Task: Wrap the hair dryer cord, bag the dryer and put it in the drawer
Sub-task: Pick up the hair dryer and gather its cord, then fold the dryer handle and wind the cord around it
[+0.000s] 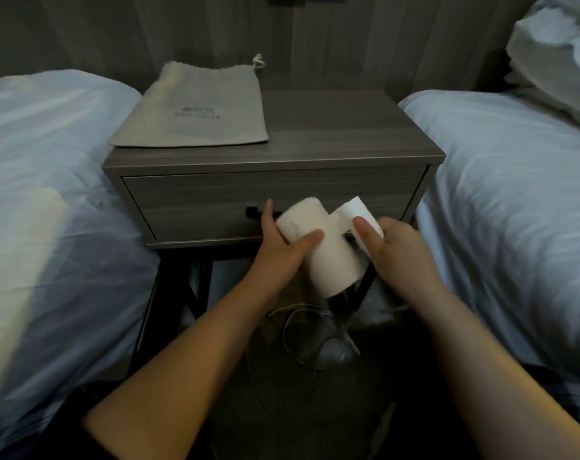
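I hold a white hair dryer (328, 257) in front of the nightstand's drawer (215, 200), which is closed. My left hand (283, 247) grips the dryer's barrel, thumb across its top. My right hand (394, 250) grips the folding handle at the right. The white cord (298, 340) hangs loose below the dryer in loops toward the floor. A beige drawstring bag (195, 107) lies flat on the left half of the nightstand top (341, 127).
Two beds with white sheets flank the nightstand, the left bed (49, 200) and the right bed (514, 194). Pillows (560, 48) are piled at the far right. A dark drawer handle (253, 212) shows behind my left hand. A wood-panelled wall stands behind.
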